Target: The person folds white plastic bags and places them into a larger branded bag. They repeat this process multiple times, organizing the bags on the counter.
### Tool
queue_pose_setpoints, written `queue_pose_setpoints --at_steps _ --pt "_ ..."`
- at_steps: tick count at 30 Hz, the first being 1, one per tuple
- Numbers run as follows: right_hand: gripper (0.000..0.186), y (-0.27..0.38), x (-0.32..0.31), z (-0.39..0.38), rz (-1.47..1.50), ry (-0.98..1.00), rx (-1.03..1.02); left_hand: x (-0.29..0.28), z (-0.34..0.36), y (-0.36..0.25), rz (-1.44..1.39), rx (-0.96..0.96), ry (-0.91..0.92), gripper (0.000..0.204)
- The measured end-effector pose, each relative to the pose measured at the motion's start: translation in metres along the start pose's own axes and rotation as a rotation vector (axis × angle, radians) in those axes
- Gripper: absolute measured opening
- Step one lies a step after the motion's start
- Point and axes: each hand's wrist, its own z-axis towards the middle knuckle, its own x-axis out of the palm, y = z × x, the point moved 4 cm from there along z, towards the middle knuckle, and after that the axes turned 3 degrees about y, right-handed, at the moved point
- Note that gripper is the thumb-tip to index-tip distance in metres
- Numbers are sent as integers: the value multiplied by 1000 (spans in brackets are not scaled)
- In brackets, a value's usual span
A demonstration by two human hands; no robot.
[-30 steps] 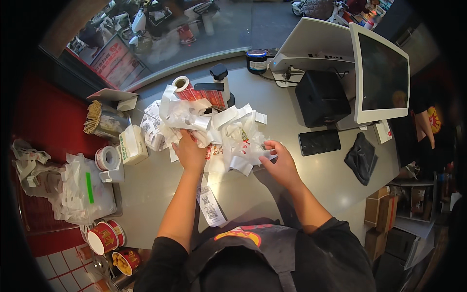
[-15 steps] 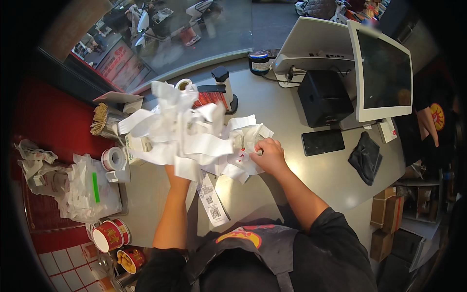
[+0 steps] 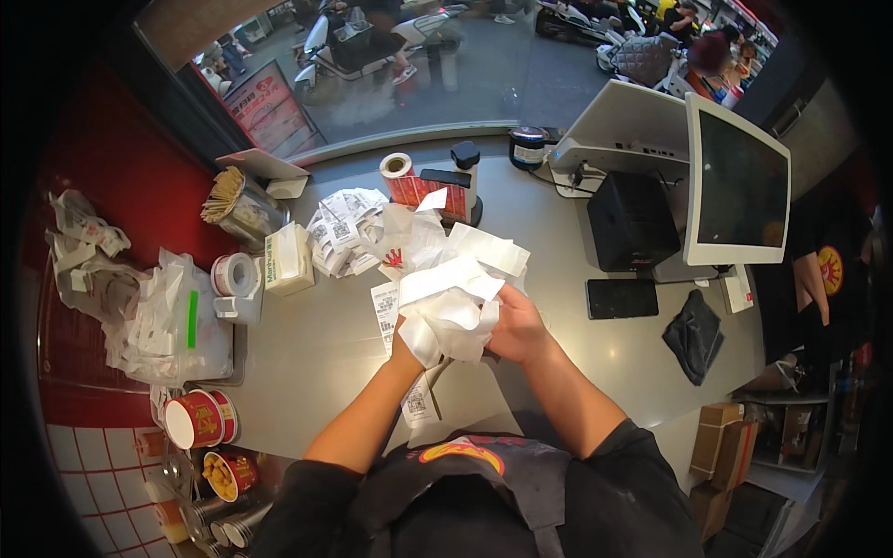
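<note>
A crumpled bundle of white paper strips (image 3: 446, 293) is gathered between both hands over the middle of the counter. My left hand (image 3: 404, 347) grips its lower left side, fingers mostly hidden behind it. My right hand (image 3: 514, 325) holds its right side with fingers curled on the paper. Just beyond lie a pile of printed slips (image 3: 339, 228) and a translucent white bag (image 3: 400, 242) with red marks. Long printed slips (image 3: 385, 312) hang beside and under my left hand. A label roll (image 3: 396, 166) and a black-topped device (image 3: 465, 186) stand behind.
Screen (image 3: 735, 186), black box (image 3: 628, 221), phone (image 3: 621, 298) and dark cloth (image 3: 693, 337) are on the right. Stick holder (image 3: 244, 223), tissue pack (image 3: 286, 260), tape (image 3: 234, 277), plastic bags (image 3: 167, 316) and red buckets (image 3: 193, 418) line the left. A co-worker (image 3: 819, 279) stands at far right.
The large paper bundle that hid my left hand has moved right and down, becoming more compact between both hands. The pile of printed slips behind it now shows. The view has shifted slightly.
</note>
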Motion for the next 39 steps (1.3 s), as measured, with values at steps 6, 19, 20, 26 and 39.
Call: queue_pose_setpoints --at_steps 6,19,20,26,39 --pt "53 16 41 -38 -109 246 2 -45 -35 -93 -162 -38 -394 52" --pt "46 9 -4 -158 -226 -77 -288 -342 -273 -311 1548 446 -1603 25" --pt "46 5 -5 -159 -215 -81 -292 -353 -265 -309 1558 387 -1558 20" --pt "45 -17 0 -151 -283 -112 -296 -411 -193 -208 1472 -405 -870 38" --pt "37 -59 -8 -113 -153 -176 -325 -537 -207 -95 1257 -474 95 59"
